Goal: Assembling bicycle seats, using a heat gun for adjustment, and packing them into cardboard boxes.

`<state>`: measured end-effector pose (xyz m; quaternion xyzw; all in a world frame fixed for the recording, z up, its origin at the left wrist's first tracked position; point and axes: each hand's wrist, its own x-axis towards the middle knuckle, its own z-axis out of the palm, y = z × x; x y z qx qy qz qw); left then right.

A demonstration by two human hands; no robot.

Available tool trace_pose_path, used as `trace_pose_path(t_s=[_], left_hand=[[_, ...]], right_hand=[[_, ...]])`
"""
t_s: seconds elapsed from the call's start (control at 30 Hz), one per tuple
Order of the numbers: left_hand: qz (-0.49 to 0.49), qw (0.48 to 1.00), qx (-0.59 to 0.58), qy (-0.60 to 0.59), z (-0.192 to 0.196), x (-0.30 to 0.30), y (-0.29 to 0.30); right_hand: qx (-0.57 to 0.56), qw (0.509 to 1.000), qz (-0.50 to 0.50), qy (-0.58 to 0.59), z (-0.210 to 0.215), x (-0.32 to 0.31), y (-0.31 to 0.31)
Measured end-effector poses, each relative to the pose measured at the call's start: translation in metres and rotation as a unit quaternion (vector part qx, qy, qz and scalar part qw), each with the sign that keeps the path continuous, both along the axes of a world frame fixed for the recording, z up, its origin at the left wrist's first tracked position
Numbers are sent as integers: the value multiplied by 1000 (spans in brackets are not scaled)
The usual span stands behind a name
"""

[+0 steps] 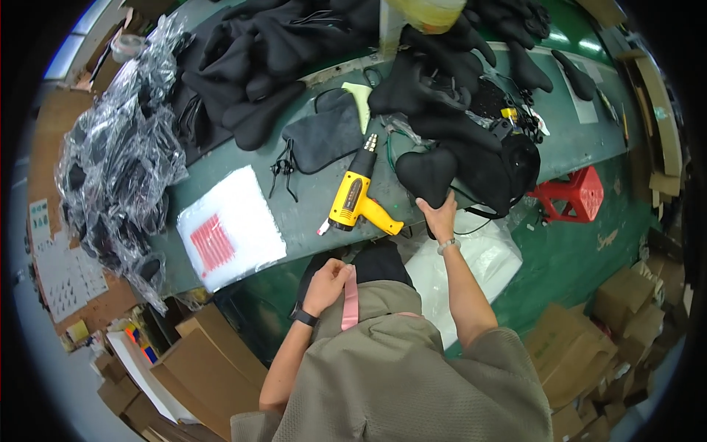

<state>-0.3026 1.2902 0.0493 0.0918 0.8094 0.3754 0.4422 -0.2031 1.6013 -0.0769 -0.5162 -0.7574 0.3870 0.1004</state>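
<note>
My right hand [440, 218] grips the narrow end of a black bicycle saddle cover [427, 174] at the table's front edge, thumb on its near side. Low in front of my body, my left hand [328, 284] is closed, its fingertips pinching the top of a pink strap [350, 300] that hangs over my clothes. Between the hands, farther up, a yellow heat gun [350, 199] lies on the green table with its nozzle pointing away. Just right of the held cover is a heap of black padded pieces [479, 168].
A white sheet with red print [232, 228] and a plastic-wrapped pile [121, 162] lie left. More black saddle covers [261, 114] fill the back. A black brake lever [283, 173] rests beside a dark cloth pouch [324, 136]. A red stool [571, 195] and cartons [563, 346] stand right.
</note>
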Motion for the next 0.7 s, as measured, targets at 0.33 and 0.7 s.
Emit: trace_pose_path(t_s=[0.33,0.7], left_hand=[[56,998,6,24,6,-5,-63],[107,990,-12,91,-6,-51,-248]], right_hand=[[49,974,-42,216,80,-69,-51],[-65,822,563,-58,96,-172,-345]])
